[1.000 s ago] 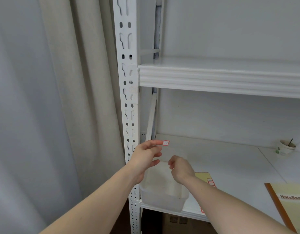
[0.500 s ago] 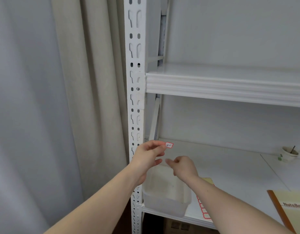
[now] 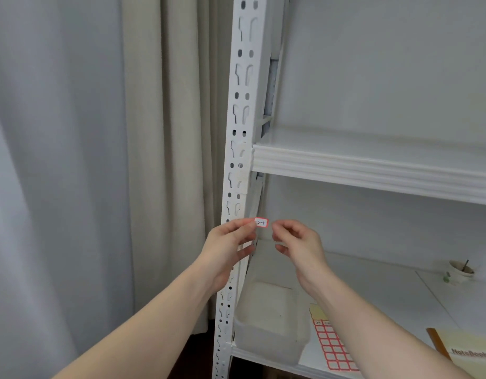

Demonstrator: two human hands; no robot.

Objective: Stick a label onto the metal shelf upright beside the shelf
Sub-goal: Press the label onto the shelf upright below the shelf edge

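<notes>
A small white label [image 3: 261,222] with a red border and handwriting is pinched at the fingertips of my left hand [image 3: 227,247], just right of the white perforated shelf upright [image 3: 237,149]. My right hand [image 3: 296,243] hovers close beside the label's right edge, fingers curled, thumb and forefinger slightly apart, holding nothing. The label hangs in the air in front of the gap between the upright and the shelf. It does not touch the upright. My left hand partly covers the upright's lower stretch.
A translucent plastic box [image 3: 270,321] sits on the lower shelf [image 3: 387,291] under my hands. Beside it lies a sheet of red-bordered labels [image 3: 332,348]. A notebook [image 3: 469,351] lies at the right, a small cup [image 3: 460,272] farther back. An upper shelf [image 3: 373,170] juts out above; curtains [image 3: 99,160] hang left.
Both hands have risen, the left still pinching the label. My right hand has come up from near the plastic box to just beside the label. The view has shifted, showing more of the label sheet.
</notes>
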